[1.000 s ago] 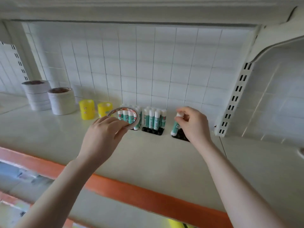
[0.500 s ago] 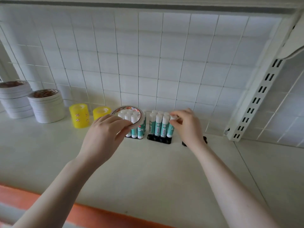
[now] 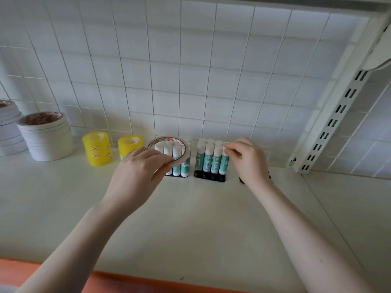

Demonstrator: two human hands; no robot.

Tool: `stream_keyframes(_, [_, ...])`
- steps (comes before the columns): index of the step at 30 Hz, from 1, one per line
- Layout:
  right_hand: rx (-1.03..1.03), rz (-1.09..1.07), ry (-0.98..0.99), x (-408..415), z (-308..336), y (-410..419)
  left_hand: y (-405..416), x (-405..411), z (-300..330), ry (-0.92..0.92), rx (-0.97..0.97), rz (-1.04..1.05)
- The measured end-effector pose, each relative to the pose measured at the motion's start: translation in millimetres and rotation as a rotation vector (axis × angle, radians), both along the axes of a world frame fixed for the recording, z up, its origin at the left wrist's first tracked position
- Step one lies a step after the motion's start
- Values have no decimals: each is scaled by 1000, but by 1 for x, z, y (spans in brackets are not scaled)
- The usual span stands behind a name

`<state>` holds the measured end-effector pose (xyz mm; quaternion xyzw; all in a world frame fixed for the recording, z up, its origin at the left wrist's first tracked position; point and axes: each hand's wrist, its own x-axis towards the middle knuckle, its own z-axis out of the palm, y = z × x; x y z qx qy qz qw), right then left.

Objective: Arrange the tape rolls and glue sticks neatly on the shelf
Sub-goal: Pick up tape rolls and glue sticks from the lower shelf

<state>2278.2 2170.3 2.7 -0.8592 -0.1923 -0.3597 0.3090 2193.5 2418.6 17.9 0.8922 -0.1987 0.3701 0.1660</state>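
Since a second ago the right hand [image 3: 248,160] has carried its glue stick [image 3: 224,160] leftward from the lone black base [image 3: 241,180] into the right end of the front row of the nearer stick block [image 3: 209,159]; left hand [image 3: 138,172] barely shifted, camera moved closer.

Right fingers [image 3: 230,147] pinch the white cap of that stick, thumb and forefinger curled round the top. Stick is upright, touching its neighbour; whether its foot is fully seated in the black tray [image 3: 209,178] can't be told, the hand hides the corner.

Left fingers [image 3: 163,160] grip the near rim of a clear tape roll [image 3: 169,144], held tilted up in front of the left stick block [image 3: 176,159], so those caps show through the hole. Roll is off the shelf [image 3: 190,218], not yet placed.

Further out: two yellow tape stacks [image 3: 97,148] and [image 3: 129,144] just left of the left hand, then two white tape stacks [image 3: 45,136] and [image 3: 8,127] at far left, all along the tiled back wall [image 3: 190,70]. Slotted upright [image 3: 338,115] at right.

Step in hand, as judged: seat the stick. Advice: press straight down on the cap, keep it vertical, don't lean into the row, as those sticks look ready to topple together. Let go only once it stands alone. Empty base behind the right wrist probably needs filling or clearing. Tape roll should likely go flat beside the yellow stacks, not over the sticks.
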Motion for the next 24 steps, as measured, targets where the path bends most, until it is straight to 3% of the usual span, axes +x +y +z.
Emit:
stream_keyframes(11, [-7, 27, -82, -1, -8, 0, -4, 6, -6, 19, -46, -14])
stream_keyframes(24, [-201, -56, -213, -9, 0, -2, 6, -4, 11, 1, 12, 105])
